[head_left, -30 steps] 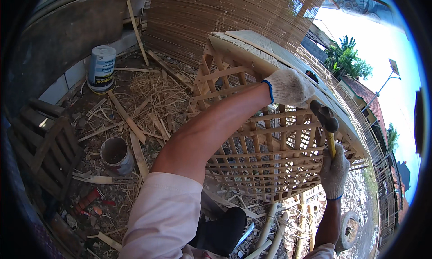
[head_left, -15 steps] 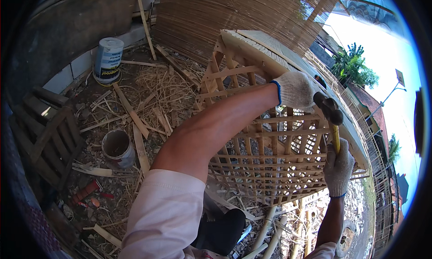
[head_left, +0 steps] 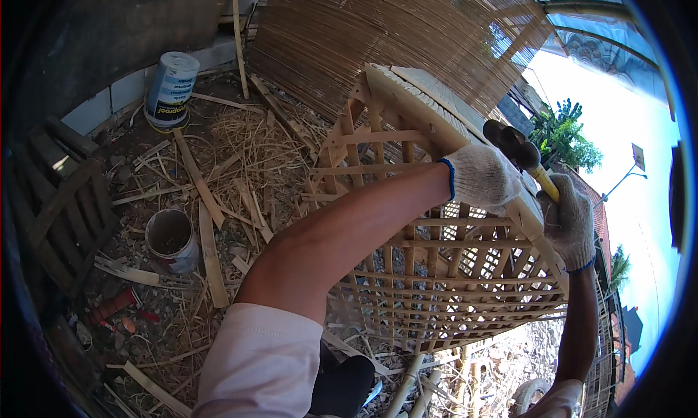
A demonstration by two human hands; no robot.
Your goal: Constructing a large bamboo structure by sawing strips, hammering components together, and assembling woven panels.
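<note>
In a white knitted glove with a blue cuff, my right hand (head_left: 571, 222) is closed around the yellow handle of a hammer (head_left: 512, 145). The dark hammer head is raised above the sloping board top (head_left: 429, 109) of a wooden lattice frame (head_left: 443, 276). My left hand (head_left: 483, 177), gloved the same way, rests at the upper edge of this frame, below the hammer head. Its fingers curl over the far side of the edge; whatever they grip is hidden.
Bamboo strips and shavings (head_left: 247, 142) litter the ground at left. A white labelled bucket (head_left: 171, 91), an open pail (head_left: 171, 242) and a slatted wooden piece (head_left: 69, 207) stand there. Behind the frame hangs a bamboo screen (head_left: 385, 33). Bamboo poles (head_left: 407, 385) lie below the frame.
My right hand has lifted the hammer up and away from the frame's edge. The left hand stays at the edge. The whole view has shifted slightly.
</note>
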